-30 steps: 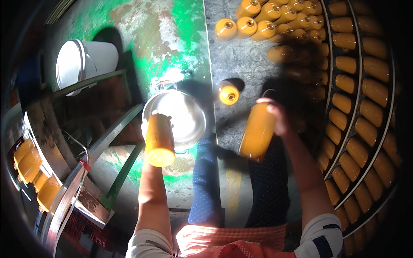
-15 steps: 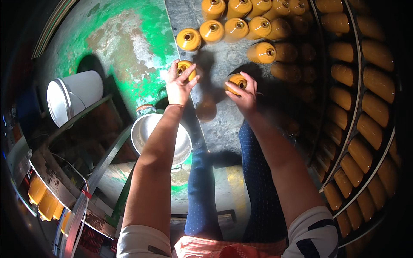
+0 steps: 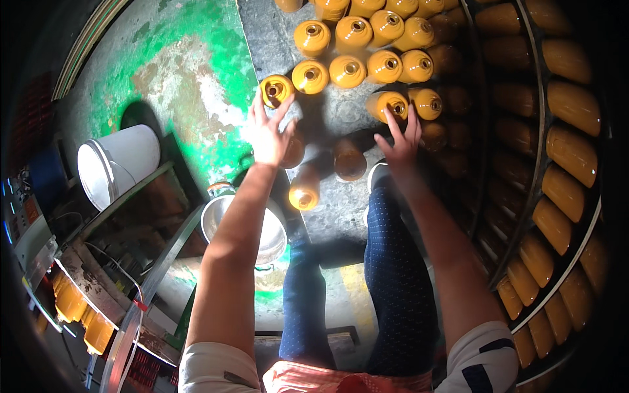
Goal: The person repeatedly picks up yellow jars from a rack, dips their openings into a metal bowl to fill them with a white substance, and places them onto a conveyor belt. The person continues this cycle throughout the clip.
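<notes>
Rows of glossy mustard-yellow bottles (image 3: pixel 347 71) with small round mouths stand on a grey floor slab. My left hand (image 3: pixel 268 136) is open, its spread fingers at the near side of a yellow bottle (image 3: pixel 276 85) at the left end of the nearest row; whether they touch it I cannot tell. On the right, my open right hand (image 3: pixel 402 145) reaches its fingertips to the near rim of another yellow bottle (image 3: pixel 385 105), beside one more in the row. Closer to my legs are a sunlit bottle (image 3: pixel 303 190) and a shaded bottle (image 3: pixel 349 161).
A metal pot (image 3: pixel 211 213) sits by my left forearm. Further left, a white bucket (image 3: pixel 128 160) lies tilted near a metal frame. Racks on the right hold many yellow bottles (image 3: pixel 569 157) on their sides. More yellow bottles (image 3: pixel 71 298) hang at the lower left.
Both hands have moved forward, setting their bottles down at the rows and letting go. The view has shifted, bringing more rows and the bottles near my legs into sight.
</notes>
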The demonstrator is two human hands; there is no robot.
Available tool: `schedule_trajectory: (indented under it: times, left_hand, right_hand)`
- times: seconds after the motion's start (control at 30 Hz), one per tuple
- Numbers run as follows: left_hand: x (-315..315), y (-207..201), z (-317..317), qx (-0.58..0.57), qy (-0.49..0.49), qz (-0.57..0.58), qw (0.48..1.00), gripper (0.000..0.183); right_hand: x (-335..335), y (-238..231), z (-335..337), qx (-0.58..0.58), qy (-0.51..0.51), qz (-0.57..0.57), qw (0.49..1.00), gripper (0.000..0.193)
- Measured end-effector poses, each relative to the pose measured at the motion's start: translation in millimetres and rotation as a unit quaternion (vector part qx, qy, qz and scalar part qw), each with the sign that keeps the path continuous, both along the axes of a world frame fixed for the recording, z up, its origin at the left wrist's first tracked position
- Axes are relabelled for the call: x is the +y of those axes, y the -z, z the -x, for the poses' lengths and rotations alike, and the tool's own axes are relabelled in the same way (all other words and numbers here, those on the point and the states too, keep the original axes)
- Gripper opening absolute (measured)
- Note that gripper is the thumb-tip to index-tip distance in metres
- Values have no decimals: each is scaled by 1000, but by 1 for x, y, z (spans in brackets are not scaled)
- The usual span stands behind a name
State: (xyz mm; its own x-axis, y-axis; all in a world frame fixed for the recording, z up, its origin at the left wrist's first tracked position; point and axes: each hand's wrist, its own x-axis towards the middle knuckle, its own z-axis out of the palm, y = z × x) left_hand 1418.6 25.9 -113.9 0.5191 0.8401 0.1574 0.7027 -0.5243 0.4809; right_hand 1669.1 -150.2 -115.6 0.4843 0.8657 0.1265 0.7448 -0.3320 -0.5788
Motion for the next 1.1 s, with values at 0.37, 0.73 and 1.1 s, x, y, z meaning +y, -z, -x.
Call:
schedule_trajectory:
  times: [0.37, 0.73, 1.1]
  left_hand:
    - [52, 55, -8, -33, -33, -4, 999, 56]
    - [-46, -135, 181, -217, -113, 184, 952, 49]
    - [-222, -126, 366, -428, -321, 643, 548, 52]
  right_hand:
    - [38, 38, -28, -11, -30, -6, 999, 53]
    - [-53, -164, -19, 224, -74, -82, 968, 47]
    - [-133, -98, 233, 841, -118, 174, 499, 46]
